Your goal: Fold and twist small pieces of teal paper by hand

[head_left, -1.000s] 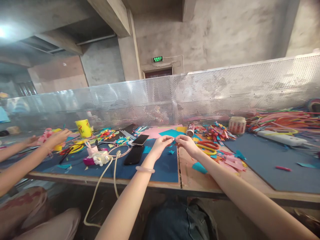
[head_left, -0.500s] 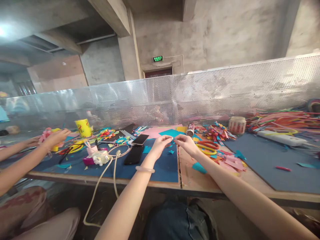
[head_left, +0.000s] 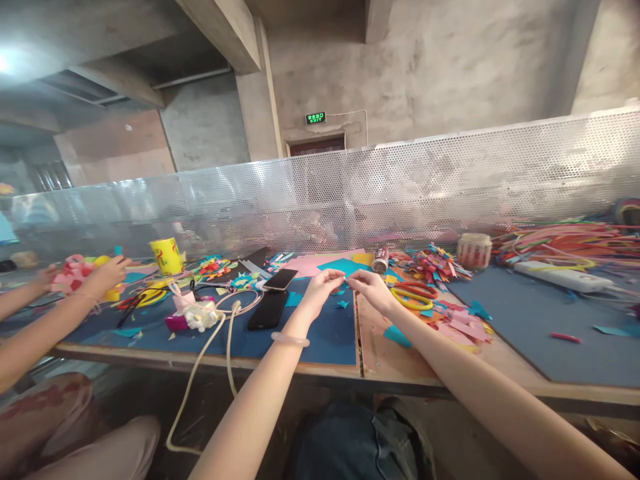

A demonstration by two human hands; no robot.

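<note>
My left hand (head_left: 320, 291) and my right hand (head_left: 371, 290) meet fingertip to fingertip above the blue mat (head_left: 325, 333), both pinched on a small teal paper piece (head_left: 346, 285) that is mostly hidden between them. A pale bangle (head_left: 290, 339) sits on my left wrist. Teal paper scraps (head_left: 397, 335) lie just under and right of my hands. Yellow-and-red scissors (head_left: 413, 293) rest close behind my right hand.
Two phones (head_left: 270, 308) lie left of my hands, beside a cream cable (head_left: 200, 373). A co-worker's hands (head_left: 107, 272) hold pink paper at far left near a yellow cup (head_left: 167, 257). Paper flowers (head_left: 435, 263), a jar (head_left: 475, 250), coloured strips (head_left: 565, 240) and a mesh fence (head_left: 400, 187) stand behind.
My hands stay almost still, pinching the paper. The co-worker's hands at far left have shifted and the pink paper has moved left.
</note>
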